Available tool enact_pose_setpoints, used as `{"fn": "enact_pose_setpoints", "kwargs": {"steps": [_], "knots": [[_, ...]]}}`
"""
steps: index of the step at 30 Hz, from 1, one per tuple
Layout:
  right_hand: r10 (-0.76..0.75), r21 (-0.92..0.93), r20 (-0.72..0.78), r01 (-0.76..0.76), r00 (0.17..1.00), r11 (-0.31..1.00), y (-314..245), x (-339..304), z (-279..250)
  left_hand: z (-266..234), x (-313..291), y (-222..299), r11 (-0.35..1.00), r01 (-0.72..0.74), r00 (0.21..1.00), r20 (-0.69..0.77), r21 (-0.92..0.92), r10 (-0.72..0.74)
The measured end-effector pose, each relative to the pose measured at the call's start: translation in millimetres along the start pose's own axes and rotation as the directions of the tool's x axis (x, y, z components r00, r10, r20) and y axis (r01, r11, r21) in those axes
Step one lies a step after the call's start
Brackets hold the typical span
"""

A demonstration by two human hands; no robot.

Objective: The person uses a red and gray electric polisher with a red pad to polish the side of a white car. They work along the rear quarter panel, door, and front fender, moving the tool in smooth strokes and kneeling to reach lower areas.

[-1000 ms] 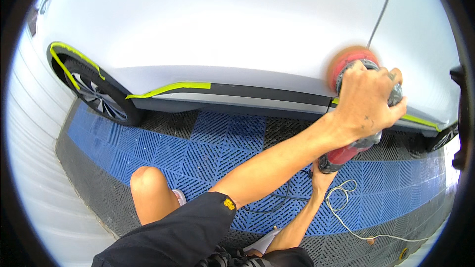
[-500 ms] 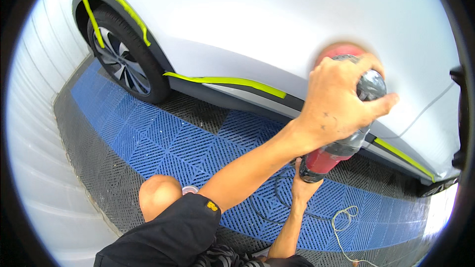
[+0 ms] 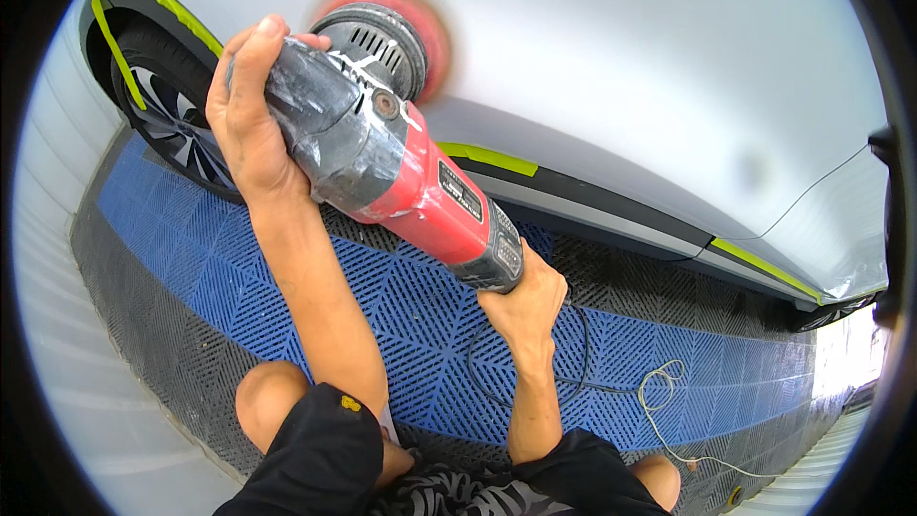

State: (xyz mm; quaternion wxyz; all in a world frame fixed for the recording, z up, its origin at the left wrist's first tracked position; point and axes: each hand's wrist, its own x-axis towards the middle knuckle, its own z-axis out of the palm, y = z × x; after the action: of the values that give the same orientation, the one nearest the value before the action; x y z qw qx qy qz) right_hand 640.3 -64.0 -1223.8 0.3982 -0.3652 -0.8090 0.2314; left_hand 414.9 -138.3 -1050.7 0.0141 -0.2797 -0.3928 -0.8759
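A red and black car polisher (image 3: 439, 193) slants across the middle, its red pad (image 3: 427, 27) blurred against the white car's side panel (image 3: 611, 48). My left hand (image 3: 253, 115) is wrapped round the polisher's black head end, beside the pad. Round the rear end of the body my right hand (image 3: 527, 298) is closed, its fingers partly hidden beneath. Pale smears mark the tool's black housing. A greyish spot (image 3: 753, 170) shows on the panel to the right.
Yellow-green masking tape (image 3: 492, 159) runs along the lower trim and the wheel arch. A wheel (image 3: 177, 119) stands at left. Blue and black grid tiles (image 3: 373, 325) cover the floor. A black cable (image 3: 585, 363) and a pale cord (image 3: 654, 406) lie there. A pale wall (image 3: 57, 258) curves along the left.
Both hands have carried the polisher leftward across the panel. Its body has swung so the head end points up-left, and more of the pad and red housing shows.
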Motion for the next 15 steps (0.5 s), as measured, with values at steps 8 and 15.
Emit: {"fn": "enact_pose_setpoints", "kwargs": {"steps": [8,15], "knots": [[0.212,0.264,-0.042,-0.193,0.976,0.945,55.5,-42.2,-15.2,69.7,-65.7,-11.5,0.993,-0.114,0.930,0.354,0.009,0.103],[0.277,0.351,-0.307,-0.162,0.910,0.922,149.8,-86.1,-33.4,168.6,-151.0,-29.1,0.947,-0.320,0.826,0.495,0.021,0.268]]}}
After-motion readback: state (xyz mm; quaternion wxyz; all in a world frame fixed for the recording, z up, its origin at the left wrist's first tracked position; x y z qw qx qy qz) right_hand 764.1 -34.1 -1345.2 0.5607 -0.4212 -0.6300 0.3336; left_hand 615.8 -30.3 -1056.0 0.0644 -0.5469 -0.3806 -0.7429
